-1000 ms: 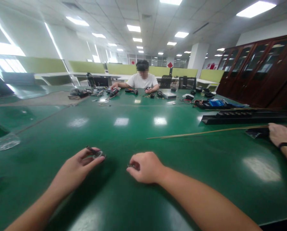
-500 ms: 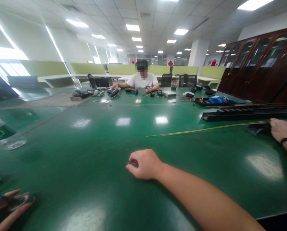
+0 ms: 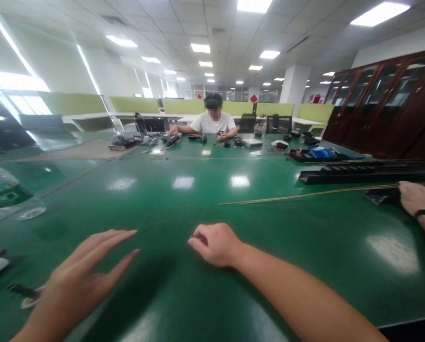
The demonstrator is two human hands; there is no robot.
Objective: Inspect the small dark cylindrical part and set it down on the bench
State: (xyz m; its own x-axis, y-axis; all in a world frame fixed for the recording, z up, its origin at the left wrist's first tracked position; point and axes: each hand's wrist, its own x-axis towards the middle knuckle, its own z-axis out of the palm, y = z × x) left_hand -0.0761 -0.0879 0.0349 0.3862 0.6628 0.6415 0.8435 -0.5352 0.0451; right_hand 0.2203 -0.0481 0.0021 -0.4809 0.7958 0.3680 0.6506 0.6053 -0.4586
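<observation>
Left hand (image 3: 79, 278) now free of the dark part (image 3: 22, 290) beside its wrist

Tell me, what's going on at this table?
The person's left hand is open, holding nothing, over the green table, a small dark-ended item lying near its wrist. The right hand is curled, pinching a small piece, mostly hidden. Across the table, someone in white holds a small dark object; at the right edge, another person's hand is beside a black part.
</observation>
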